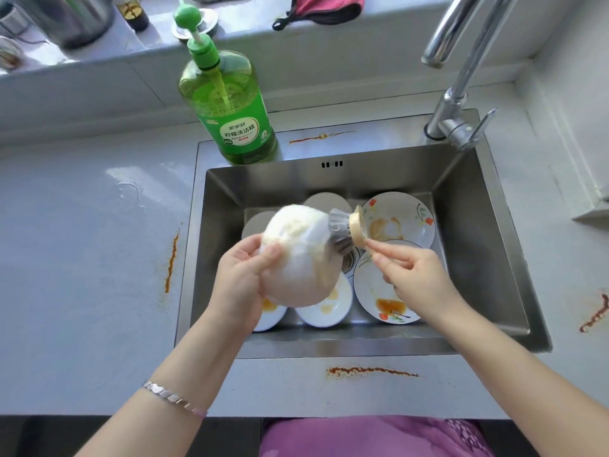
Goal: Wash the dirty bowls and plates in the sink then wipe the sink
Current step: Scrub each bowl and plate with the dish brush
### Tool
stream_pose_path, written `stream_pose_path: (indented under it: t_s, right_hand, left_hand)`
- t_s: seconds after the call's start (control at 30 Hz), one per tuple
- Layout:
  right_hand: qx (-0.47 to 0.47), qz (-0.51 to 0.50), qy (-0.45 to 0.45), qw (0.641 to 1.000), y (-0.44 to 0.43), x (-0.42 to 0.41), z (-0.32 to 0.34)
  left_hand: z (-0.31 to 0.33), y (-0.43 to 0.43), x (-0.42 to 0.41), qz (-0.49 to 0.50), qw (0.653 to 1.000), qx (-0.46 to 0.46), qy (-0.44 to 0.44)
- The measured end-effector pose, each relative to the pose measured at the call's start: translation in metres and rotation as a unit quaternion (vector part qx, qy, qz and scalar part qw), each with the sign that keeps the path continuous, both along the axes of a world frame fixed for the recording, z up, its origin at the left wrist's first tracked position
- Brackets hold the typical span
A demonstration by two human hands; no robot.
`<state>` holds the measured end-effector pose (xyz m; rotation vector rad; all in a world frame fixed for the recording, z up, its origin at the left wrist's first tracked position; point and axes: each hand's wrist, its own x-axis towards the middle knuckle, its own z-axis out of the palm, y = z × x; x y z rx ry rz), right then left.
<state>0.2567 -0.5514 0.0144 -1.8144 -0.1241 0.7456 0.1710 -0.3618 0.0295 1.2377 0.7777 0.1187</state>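
1. Head view looks down into one steel sink (461, 225) holding dishes I can count: two patterned plates with orange sauce, one at the back right (400, 221) and one at the front right (372, 291); two white bowls at the front, one in the middle (329, 308) and one partly hidden under my left wrist (272, 313); and two pale dishes at the back (328, 201), mostly covered, kind uncertain.
2. One more white bowl (298, 258) is up in the air over the sink, blurred, with yellowish smears on it.
3. One dish brush (346, 230) with grey bristles and a round tan head touches that bowl's right side.
4. One green soap bottle (237, 107) with a pump stands on the sink's back left rim; one chrome faucet (458, 80) rises at the back right.
5. Orange streaks mark the tabletop (82, 258) in four places I can see around the sink.
6. My left hand (244, 275) grips the raised bowl, thumb across its near face, fingers curled behind it, wrist bent inward; a silver bracelet (174, 399) sits on that forearm.
7. My right hand (415, 275) pinches the brush's tan head between thumb and fingers, forearm angled in from the lower right.
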Motion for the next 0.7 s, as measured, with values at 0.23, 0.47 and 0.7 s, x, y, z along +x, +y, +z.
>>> stream_pose_path:
  t_s: [0.23,0.47,0.7]
  right_hand:
    - [0.015,-0.019,0.014,1.0,0.0,-0.041,-0.011]
    - [-0.035,-0.036,-0.065,0.997,0.009,-0.009,-0.009]
    - [-0.048,0.031,-0.029,0.998,-0.007,-0.033,-0.019]
  left_hand:
    - [0.002,-0.006,0.018,0.132,0.991,-0.012,0.027]
    - [-0.004,-0.026,0.013,0.112,0.991,-0.056,0.052]
    - [-0.003,-0.015,0.017,0.146,0.988,-0.023,0.05]
